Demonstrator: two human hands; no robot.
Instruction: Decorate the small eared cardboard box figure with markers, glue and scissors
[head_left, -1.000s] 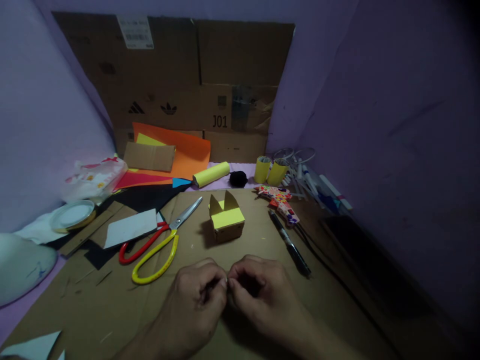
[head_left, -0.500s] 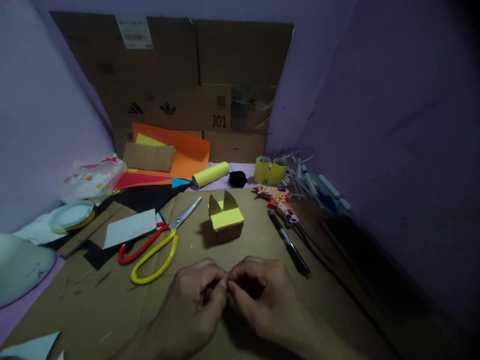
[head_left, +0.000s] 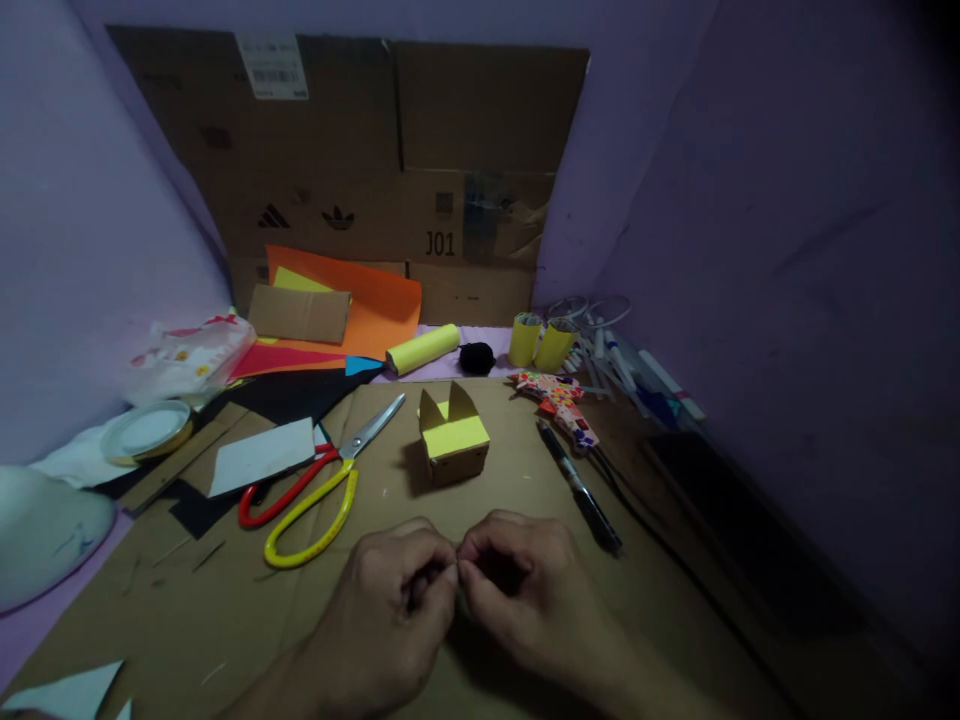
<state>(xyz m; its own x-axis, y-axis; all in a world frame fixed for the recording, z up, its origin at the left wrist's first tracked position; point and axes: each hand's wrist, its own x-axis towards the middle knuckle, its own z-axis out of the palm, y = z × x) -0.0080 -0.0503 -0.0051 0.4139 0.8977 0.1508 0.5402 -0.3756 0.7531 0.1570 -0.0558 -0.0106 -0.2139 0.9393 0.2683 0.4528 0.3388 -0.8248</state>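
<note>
My left hand (head_left: 401,605) and my right hand (head_left: 521,585) meet at the fingertips, low in the middle of the view. Both are closed in a pinch, thumb against forefinger. Whatever they pinch is too small or too hidden to make out. Just beyond them stands a small cardboard box (head_left: 456,464) with a yellow top and two pointed, ear-like cardboard pieces. To its left lie large scissors (head_left: 315,515), blades spread slightly, with one red and one yellow handle. On the right a black pen (head_left: 581,490) lies slantwise.
A flower-patterned glue gun (head_left: 555,400) lies at the right with its black cord trailing forward. Behind are yellow tubes (head_left: 424,350), black yarn (head_left: 477,358) and orange paper (head_left: 382,305). A white card (head_left: 262,457) and a round tin lid (head_left: 146,428) are at the left.
My hands stay pinched together at nearly the same spot, with only a very slight shift of the fingertips. The view has moved a touch; the objects lie as before.
</note>
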